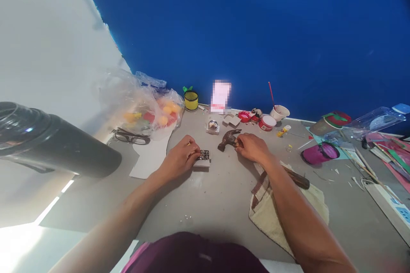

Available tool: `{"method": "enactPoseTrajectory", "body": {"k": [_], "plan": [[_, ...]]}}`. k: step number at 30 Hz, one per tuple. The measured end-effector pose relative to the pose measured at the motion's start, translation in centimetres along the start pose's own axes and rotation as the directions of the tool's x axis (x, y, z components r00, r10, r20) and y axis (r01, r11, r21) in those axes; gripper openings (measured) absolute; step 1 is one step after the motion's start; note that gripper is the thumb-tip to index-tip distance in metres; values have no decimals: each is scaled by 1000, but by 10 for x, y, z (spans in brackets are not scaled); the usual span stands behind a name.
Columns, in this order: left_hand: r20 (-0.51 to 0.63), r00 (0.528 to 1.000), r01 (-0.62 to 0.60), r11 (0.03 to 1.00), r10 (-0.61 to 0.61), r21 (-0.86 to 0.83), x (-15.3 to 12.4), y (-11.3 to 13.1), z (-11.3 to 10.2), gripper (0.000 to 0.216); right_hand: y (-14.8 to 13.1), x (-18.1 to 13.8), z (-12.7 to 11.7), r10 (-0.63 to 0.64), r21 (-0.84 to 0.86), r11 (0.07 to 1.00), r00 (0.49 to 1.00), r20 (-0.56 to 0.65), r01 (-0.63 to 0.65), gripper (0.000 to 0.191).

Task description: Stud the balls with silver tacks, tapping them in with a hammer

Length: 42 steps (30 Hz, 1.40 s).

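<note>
My left hand [181, 157] is closed on a small white block [203, 161] with dark studded bits on top, holding it flat against the grey table [208, 196]. My right hand [253, 147] grips a claw hammer [229, 138] high on its shaft, just behind the rusty head. The hammer head rests low, slightly right of the block. Its wooden handle [297, 179] runs back under my forearm, over a beige cloth [288, 209].
Scissors [131, 136] and a plastic bag of coloured items [150, 113] lie at left. A yellow cup [191, 100], small tins, a white cup with a red stick [279, 112] and a glue stick line the blue wall. Craft paper, sticks and a power strip [395, 209] crowd the right.
</note>
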State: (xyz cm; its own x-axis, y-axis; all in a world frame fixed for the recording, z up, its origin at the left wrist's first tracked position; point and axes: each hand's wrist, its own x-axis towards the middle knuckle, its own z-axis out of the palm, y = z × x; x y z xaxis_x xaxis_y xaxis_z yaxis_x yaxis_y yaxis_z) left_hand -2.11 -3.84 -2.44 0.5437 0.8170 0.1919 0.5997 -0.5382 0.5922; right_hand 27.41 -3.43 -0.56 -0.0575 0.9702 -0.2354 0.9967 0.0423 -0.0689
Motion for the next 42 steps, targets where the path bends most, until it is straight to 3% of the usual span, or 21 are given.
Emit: {"method": "enactPoseTrajectory", "body": {"k": [6, 12, 24, 28, 33, 38, 42], "plan": [[95, 995, 17, 990, -30, 138, -3, -3, -9, 14, 0, 0, -1, -9, 5, 1000, 1000, 1, 9, 15], [102, 993, -95, 948, 67, 304, -3, -3, 1, 26, 0, 0, 0, -7, -9, 1000, 1000, 0, 6, 15], [125, 989, -126, 894, 79, 430, -4, 3, 5, 26, 0, 0, 1, -5, -5, 1000, 1000, 2, 5, 15], [82, 991, -126, 928, 103, 352, -4, 0, 7, 27, 1, 0, 1, -5, -4, 1000, 1000, -3, 5, 14], [-15, 996, -87, 992, 89, 96, -5, -3, 8, 18, 0, 0, 1, -10, -2, 1000, 1000, -13, 10, 14], [-128, 989, -90, 991, 78, -95, -3, -2, 9, 15, -3, -1, -1, -11, -12, 1000, 1000, -1, 11, 14], [-173, 985, -11, 991, -13, -137, -1, 1, 8, 13, -1, -1, -1, -7, -9, 1000, 1000, 0, 7, 13]]}}
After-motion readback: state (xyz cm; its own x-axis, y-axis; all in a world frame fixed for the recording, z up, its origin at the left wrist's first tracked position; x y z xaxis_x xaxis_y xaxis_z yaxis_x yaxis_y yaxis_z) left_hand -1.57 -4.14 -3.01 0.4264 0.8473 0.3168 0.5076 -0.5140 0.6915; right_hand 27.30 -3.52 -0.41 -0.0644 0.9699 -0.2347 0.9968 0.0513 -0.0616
